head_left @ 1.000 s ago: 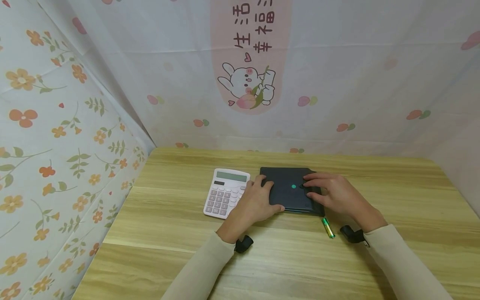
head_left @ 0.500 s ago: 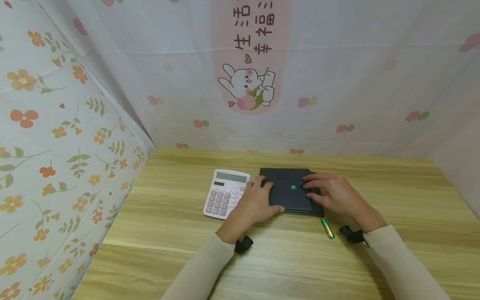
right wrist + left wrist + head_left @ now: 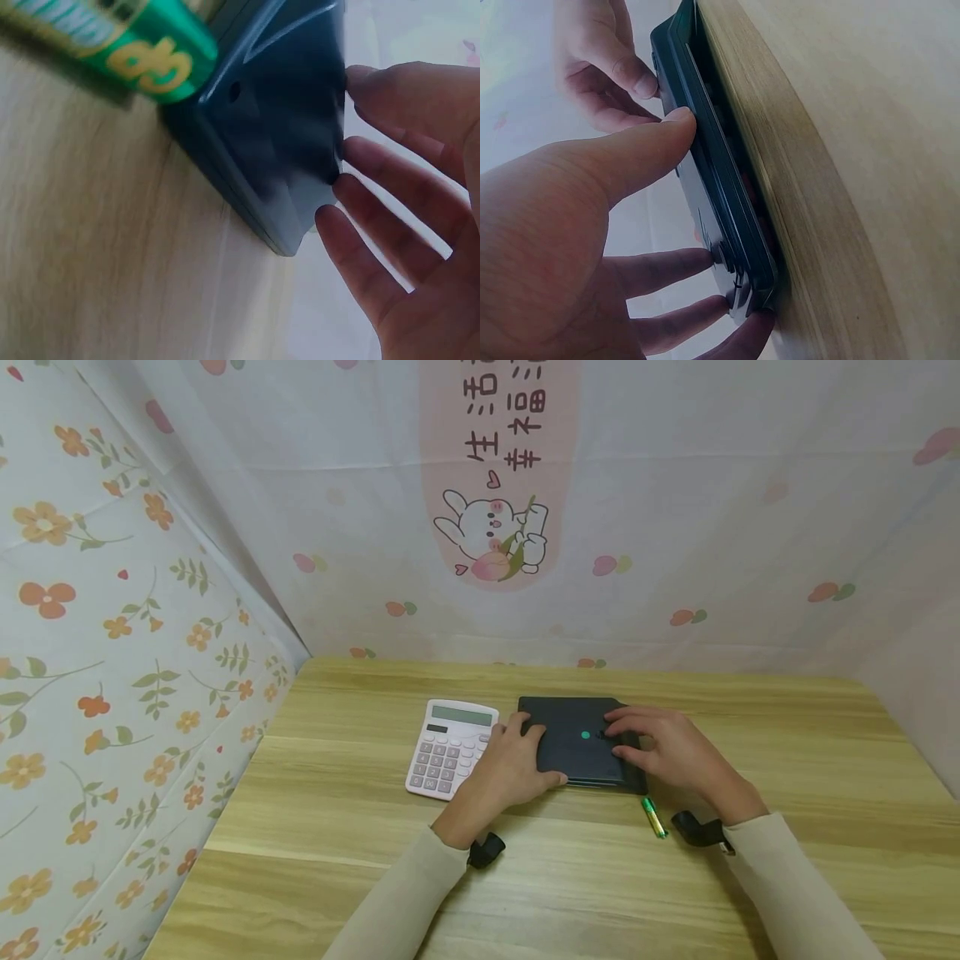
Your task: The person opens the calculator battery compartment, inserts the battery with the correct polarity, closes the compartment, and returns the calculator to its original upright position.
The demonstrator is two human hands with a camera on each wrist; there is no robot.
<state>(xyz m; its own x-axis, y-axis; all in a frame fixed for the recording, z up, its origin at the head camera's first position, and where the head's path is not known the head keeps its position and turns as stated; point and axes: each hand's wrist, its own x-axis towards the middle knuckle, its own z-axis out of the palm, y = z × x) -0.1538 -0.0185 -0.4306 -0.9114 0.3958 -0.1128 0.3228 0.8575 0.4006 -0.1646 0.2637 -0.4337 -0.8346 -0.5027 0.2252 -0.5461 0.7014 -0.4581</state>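
Note:
A dark calculator (image 3: 573, 739) lies with its back up on the table, a green dot near the middle of it. My left hand (image 3: 517, 768) grips its left part, thumb on the near edge and fingers spread over the far left side, as the left wrist view also shows. On the right part of the back rest the fingertips of my right hand (image 3: 663, 747), beside a small dark recess partly hidden by them. In the right wrist view these fingers (image 3: 375, 255) are extended and touch the casing. A green and gold battery (image 3: 654, 817) lies near the calculator's front right corner.
A white calculator (image 3: 450, 747) lies face up to the left, partly behind my left hand. The wooden table (image 3: 300, 827) ends at a patterned cloth backdrop (image 3: 360, 527) behind and a floral cloth (image 3: 150, 693) at the left.
Both hands keep nearly the same places on the dark calculator. The whole head view shifts very slightly; the battery and the white calculator stay where they were on the table.

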